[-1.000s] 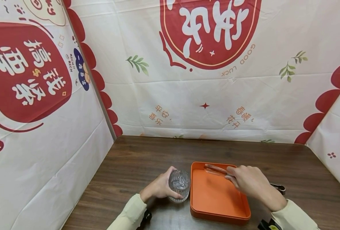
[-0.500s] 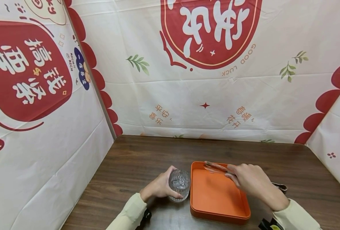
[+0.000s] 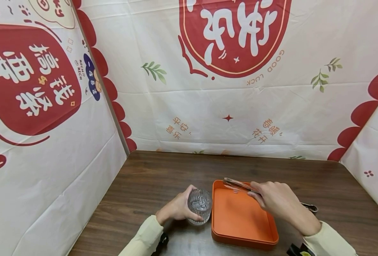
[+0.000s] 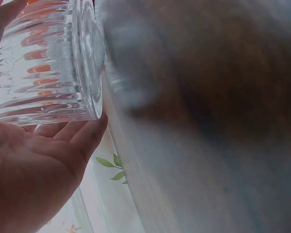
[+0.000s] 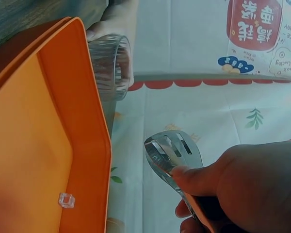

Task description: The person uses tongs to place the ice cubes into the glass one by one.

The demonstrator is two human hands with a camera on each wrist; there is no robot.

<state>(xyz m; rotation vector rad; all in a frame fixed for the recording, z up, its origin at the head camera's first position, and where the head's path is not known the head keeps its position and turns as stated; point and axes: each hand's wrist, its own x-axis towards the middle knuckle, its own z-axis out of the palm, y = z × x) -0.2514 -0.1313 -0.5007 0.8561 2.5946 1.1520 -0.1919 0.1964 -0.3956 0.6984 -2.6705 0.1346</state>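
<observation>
In the head view my left hand (image 3: 177, 207) grips a clear ribbed glass (image 3: 200, 206), fingers and thumb around its side. The glass stands just left of an orange square tray (image 3: 244, 242). My right hand (image 3: 276, 202) holds metal tongs (image 3: 240, 185) over the tray's far part, their slotted heads pointing left. One small clear cube (image 5: 66, 200) lies on the tray floor near the wall in the right wrist view. The tong heads (image 5: 172, 148) look close together there, above the tray's rim; I see nothing between them. Whether the glass holds anything, I cannot tell.
A dark wooden table (image 3: 163, 170) carries everything. White printed cloth walls (image 3: 189, 103) rise behind and at both sides. The tray's raised orange rim (image 5: 94, 87) stands between the glass and the tray floor.
The tongs have risen slightly and moved left and away toward the tray's far left corner. The clear cube on the tray floor now shows beneath them. My left hand and the glass stay put.
</observation>
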